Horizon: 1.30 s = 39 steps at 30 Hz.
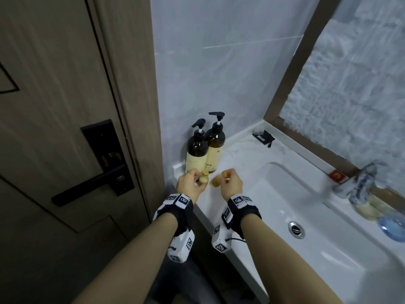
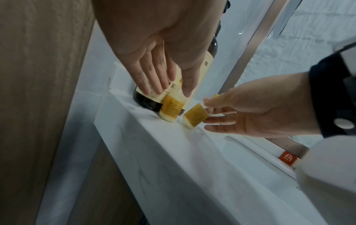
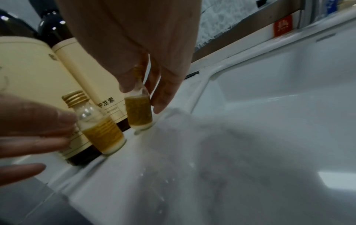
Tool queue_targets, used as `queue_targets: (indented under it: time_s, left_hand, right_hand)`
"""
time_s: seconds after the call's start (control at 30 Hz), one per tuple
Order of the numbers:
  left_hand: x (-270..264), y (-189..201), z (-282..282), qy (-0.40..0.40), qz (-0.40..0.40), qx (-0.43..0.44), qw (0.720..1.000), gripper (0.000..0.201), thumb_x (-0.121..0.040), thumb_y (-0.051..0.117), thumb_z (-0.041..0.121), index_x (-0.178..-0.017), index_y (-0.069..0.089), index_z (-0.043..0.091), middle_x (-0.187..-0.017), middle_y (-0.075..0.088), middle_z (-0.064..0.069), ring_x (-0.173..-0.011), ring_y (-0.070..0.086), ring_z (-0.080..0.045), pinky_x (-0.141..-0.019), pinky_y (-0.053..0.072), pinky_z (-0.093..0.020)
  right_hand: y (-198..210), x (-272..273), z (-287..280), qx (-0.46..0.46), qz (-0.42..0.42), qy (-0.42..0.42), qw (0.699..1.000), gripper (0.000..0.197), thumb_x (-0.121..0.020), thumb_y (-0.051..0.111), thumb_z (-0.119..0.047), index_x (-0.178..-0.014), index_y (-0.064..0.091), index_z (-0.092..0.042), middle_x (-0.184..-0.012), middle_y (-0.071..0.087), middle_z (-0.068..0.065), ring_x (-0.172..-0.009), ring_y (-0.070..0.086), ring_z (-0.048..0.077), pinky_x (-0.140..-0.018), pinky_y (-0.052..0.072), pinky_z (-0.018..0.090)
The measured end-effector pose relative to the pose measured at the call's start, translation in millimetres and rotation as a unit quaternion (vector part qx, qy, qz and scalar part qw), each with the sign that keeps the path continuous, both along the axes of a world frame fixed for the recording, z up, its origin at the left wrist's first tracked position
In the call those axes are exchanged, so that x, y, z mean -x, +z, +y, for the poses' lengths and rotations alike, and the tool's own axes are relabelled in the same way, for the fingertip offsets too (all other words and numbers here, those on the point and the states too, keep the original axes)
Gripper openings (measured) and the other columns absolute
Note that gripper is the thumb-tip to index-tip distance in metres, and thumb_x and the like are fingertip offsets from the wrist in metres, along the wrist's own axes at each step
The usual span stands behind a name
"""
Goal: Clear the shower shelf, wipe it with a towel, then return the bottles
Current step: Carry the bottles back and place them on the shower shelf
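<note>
While the left hand (image 1: pixel 190 182) closes thumb and fingers around the left small bottle (image 2: pixel 172 108), the right hand (image 1: pixel 230 184) pinches the neck of the right small bottle (image 3: pixel 139 110) between thumb and fingertips, the remaining fingers extended. Both small bottles have gold screw caps and amber labels. The left one stands on the desk (image 1: pixel 245 154) directly in front of the two pump bottles (image 1: pixel 206 148), touching or nearly touching the front one; the right one sits just beside it, on the side away from the door (image 1: pixel 65 106), tilted with only one edge of its base on the surface. The pump bottles stand upright, touching each other, in the corner against the tiled wall (image 1: pixel 219 62). On the far side from the pump bottles lie the sink basin (image 1: pixel 317 216), the faucet (image 1: pixel 359 183) and the window frame (image 1: pixel 291 80). No towel is visible, so it cannot be determined whether the bottles are being removed or returned. Likely faults from here: the neck pinch on the tilted bottle gives little control, so it could swing or slip and roll toward the basin; a wet surface would make this more likely. A knuckle brushing the tall, narrow pump bottles could topple them, because the working gap beside them is tight.
</note>
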<state>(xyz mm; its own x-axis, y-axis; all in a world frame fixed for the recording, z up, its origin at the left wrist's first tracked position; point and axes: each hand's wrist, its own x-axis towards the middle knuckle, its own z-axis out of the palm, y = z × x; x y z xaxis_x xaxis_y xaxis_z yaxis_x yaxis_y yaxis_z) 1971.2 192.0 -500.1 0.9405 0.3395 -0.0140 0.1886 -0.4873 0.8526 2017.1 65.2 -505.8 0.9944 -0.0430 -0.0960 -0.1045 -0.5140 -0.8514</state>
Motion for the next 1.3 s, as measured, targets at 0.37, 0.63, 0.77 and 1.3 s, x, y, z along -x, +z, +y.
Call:
queue_targets:
  time_s: [0.37, 0.63, 0.77, 1.3]
  left_hand:
    - [23, 16, -11, -0.047, 0.099, 0.135, 0.985, 0.040, -0.070, 0.077, 0.014, -0.107, 0.062, 0.008, -0.096, 0.067, -0.012, -0.085, 0.067, -0.028, -0.073, 0.057, -0.033]
    - [35, 4, 28, 0.020, 0.070, 0.068, 0.995, 0.020, -0.069, 0.077, 0.013, -0.080, 0.062, 0.020, -0.069, 0.062, 0.005, -0.066, 0.058, -0.012, -0.059, 0.040, -0.013]
    - [35, -4, 44, 0.035, 0.070, 0.037, 0.996, 0.035, -0.068, 0.078, 0.013, -0.099, 0.063, 0.011, -0.081, 0.064, -0.002, -0.079, 0.061, -0.021, -0.072, 0.043, -0.021]
    - [21, 13, 18, -0.009, 0.039, 0.155, 0.987, 0.027, -0.073, 0.075, 0.015, -0.094, 0.063, 0.027, -0.088, 0.070, -0.001, -0.082, 0.066, -0.020, -0.078, 0.058, -0.041]
  right_hand:
    - [24, 20, -4, -0.156, 0.176, 0.161, 0.959, 0.041, -0.069, 0.082, -0.017, -0.101, 0.056, -0.018, -0.088, 0.063, 0.005, -0.084, 0.064, 0.021, -0.082, 0.057, 0.036]
    - [5, 2, 26, 0.057, 0.074, 0.094, 0.991, 0.058, -0.075, 0.076, -0.023, -0.125, 0.050, -0.011, -0.125, 0.044, 0.013, -0.112, 0.053, 0.027, -0.095, 0.040, 0.026]
    - [-5, -2, 35, 0.038, 0.074, 0.077, 0.994, 0.045, -0.078, 0.074, -0.020, -0.118, 0.058, -0.008, -0.119, 0.061, 0.015, -0.107, 0.060, 0.029, -0.093, 0.049, 0.036]
    - [40, -6, 15, -0.206, 0.161, 0.065, 0.963, 0.027, -0.081, 0.065, 0.002, -0.098, 0.047, -0.008, -0.102, 0.054, 0.013, -0.082, 0.059, 0.019, -0.066, 0.057, 0.030]
